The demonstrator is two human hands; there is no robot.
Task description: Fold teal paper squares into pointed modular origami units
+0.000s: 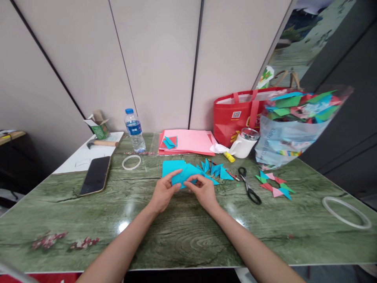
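Observation:
A piece of blue paper (pixel 186 173) with fold lines is held between my two hands, above the middle of the table. My left hand (pixel 165 191) pinches its left side with thumb and forefinger. On the lower right edge, the thumb and fingertips of my right hand (pixel 204 191) are closed. Behind the held piece lies more blue paper (pixel 170 166), partly covered by it. Several folded blue paper pieces (pixel 219 169) are heaped just beyond my right hand. Further right is a ring of folded pieces (pixel 274 185) in blue, pink, red and green.
Black-handled scissors (pixel 249 185), a white mug (pixel 245 143) and a bulging plastic bag (pixel 290 133) stand or lie to the right, near a red tote bag (pixel 226 120). Pink paper sheets (pixel 191 140) lie at the back. Leftward are a water bottle (pixel 135 131), a phone (pixel 96 175) and a hammer (pixel 103 144).

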